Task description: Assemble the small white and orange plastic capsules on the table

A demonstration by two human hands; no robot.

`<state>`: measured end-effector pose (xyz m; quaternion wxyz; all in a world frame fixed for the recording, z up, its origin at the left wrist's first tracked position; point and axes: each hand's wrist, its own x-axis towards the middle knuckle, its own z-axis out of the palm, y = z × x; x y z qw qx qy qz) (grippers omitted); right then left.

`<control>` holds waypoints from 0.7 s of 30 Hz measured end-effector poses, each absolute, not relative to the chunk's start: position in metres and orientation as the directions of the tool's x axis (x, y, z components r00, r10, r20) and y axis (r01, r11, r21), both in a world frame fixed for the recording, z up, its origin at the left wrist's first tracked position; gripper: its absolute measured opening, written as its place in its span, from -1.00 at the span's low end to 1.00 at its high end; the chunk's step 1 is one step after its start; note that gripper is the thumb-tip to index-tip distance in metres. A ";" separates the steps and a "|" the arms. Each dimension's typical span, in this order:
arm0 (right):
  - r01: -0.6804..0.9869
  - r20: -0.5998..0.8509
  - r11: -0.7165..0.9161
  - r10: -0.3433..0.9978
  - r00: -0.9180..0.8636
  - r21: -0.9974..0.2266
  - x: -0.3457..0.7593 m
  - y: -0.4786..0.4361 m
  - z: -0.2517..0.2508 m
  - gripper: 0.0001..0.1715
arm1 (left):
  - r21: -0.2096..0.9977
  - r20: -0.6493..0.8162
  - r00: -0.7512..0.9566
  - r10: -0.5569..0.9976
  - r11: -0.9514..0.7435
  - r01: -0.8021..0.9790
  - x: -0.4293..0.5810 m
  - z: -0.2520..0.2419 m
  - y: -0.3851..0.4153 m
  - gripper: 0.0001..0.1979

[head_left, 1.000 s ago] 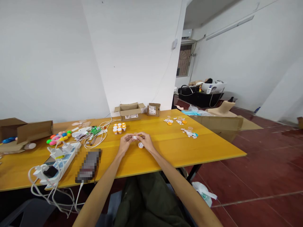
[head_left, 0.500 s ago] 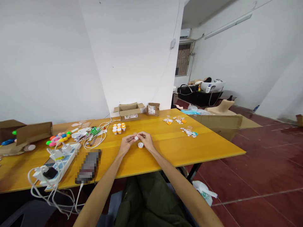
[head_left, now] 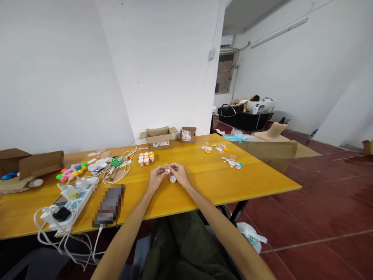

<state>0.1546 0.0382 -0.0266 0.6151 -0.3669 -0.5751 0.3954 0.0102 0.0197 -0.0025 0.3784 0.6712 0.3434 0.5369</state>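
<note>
A small white part [head_left: 168, 170] is pinched between my two hands, above the yellow wooden table [head_left: 215, 182]. My left hand [head_left: 158, 175] grips it from the left, and my right hand [head_left: 178, 173] grips it from the right, fingers closed. Just below the fingers, a round white and orange piece [head_left: 173, 179] rests on the table near my right hand. Several white and orange capped containers [head_left: 146, 158] stand grouped behind my left hand. To the right lie loose white and orange parts [head_left: 208, 149] and white and teal parts [head_left: 232, 163].
Two cardboard boxes, one open [head_left: 159, 142] and one smaller [head_left: 188, 135], stand at the wall. At the left are a power strip [head_left: 84, 190] with tangled white cables, a phone [head_left: 108, 205], colourful balls [head_left: 78, 167] and a larger box [head_left: 42, 165].
Both hands have shifted very slightly around the small white part, which appears turned a little. The camera view has moved slightly.
</note>
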 end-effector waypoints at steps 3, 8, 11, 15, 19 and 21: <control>-0.042 0.423 0.423 0.906 0.011 -0.905 0.156 0.039 -0.027 -0.92 | 0.849 0.491 0.187 0.851 -0.516 0.118 0.009 -0.006 0.021 -0.80; -0.027 0.433 0.433 0.901 -0.003 -0.901 0.155 0.039 -0.029 -0.88 | 0.752 0.576 0.234 0.784 -0.620 0.224 0.006 -0.011 0.022 -0.82; -0.027 0.449 0.449 0.893 -0.009 -0.893 0.155 0.039 -0.029 -0.87 | 0.695 0.612 0.275 0.741 -0.670 0.259 0.006 -0.009 0.020 -0.82; -0.017 0.468 0.468 0.884 -0.011 -0.884 0.156 0.038 -0.028 -0.89 | 0.737 0.593 0.241 0.769 -0.638 0.222 0.009 -0.004 0.017 -0.83; -0.007 0.512 0.512 0.858 -0.046 -0.859 0.158 0.035 -0.025 -0.80 | 0.833 0.522 0.158 0.838 -0.541 0.116 0.012 -0.001 0.017 -0.81; -0.010 0.530 0.531 0.845 -0.074 -0.848 0.158 0.033 -0.023 -0.75 | 0.869 0.479 0.131 0.868 -0.489 0.067 0.011 0.000 0.019 -0.78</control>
